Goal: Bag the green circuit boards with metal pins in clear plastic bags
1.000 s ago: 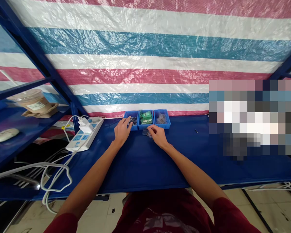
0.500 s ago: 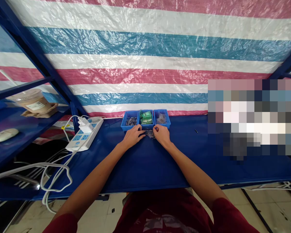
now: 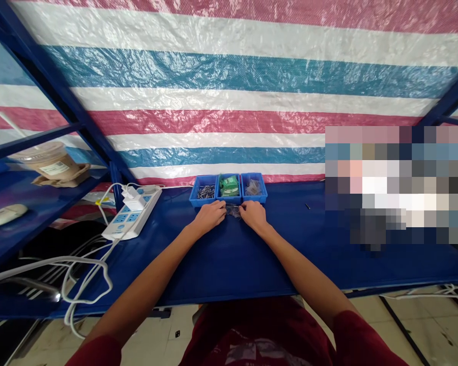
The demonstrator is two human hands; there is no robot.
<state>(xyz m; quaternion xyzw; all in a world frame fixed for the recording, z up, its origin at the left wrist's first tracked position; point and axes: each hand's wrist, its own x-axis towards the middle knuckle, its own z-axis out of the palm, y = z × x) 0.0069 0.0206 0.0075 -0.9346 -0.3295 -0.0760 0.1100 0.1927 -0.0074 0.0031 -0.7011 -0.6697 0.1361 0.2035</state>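
Observation:
Between my two hands, on the blue tabletop (image 3: 213, 269), lies a small crinkled heap of clear plastic (image 3: 233, 210) with thin dark bits in it; its exact kind is too small to make out. My left hand (image 3: 210, 215) touches its left side, fingertips pressed together. At the right side, my right hand (image 3: 254, 215) pinches thumb and finger together; whatever is in the pinch is hidden. Just beyond stand three blue bins: the left bin (image 3: 194, 200) with short metal pieces (image 3: 206, 191), the middle one with green packets (image 3: 229, 186), the right one with clear plastic pieces (image 3: 254, 187).
A white power strip (image 3: 133, 216) with chargers and trailing white cables (image 3: 87, 300) sits on the left. A side shelf bears a drink cup (image 3: 49, 160) and a mouse (image 3: 5, 214). One small dark piece (image 3: 307, 206) lies right; beyond it the view is blurred out.
My left hand's fingers, spread apart before, have drawn together at the clear plastic. The right hand keeps its pinch, almost in place. The view has shifted slightly.

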